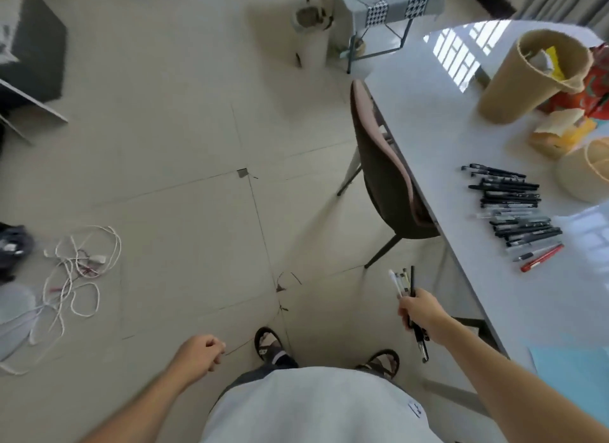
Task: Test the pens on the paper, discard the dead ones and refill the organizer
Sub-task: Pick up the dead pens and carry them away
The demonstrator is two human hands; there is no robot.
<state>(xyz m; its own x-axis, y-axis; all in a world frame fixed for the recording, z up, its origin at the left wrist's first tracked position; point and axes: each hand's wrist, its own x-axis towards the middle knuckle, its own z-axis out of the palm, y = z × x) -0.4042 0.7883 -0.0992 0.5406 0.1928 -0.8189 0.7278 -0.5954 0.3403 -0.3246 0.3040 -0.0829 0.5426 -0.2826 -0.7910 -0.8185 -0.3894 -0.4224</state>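
**A fistful of pens carried away from the table**

A bundle of pens (410, 305) is gripped in the right hand (420, 312), the fingers curled round the middle of the shafts. The tips stand out above the fist and the other ends hang below it, over the floor and just off the edge of the white table (438, 152). The left hand (201, 350) is held low, well apart from the grip, its fingers curled loosely with nothing seen in them.

Beyond the grip and to its right, a row of pens (514, 208) is laid side by side on the table, with a red pen (542, 258) at the near end of the row. Further past these, a tall tan paper bin (527, 76) stands on the tabletop, and a woven basket (586, 172) is partly seen at the frame edge; which of them serves as the organizer cannot be told. A light blue sheet (573, 370) lies on the table below and to the right of the grip.

The discard step is judged to be in hand, the held pens probably being the dead ones. Next, a waste container must be reached, perhaps the white bin (311, 37) far ahead of the grip, and the fist released over it.
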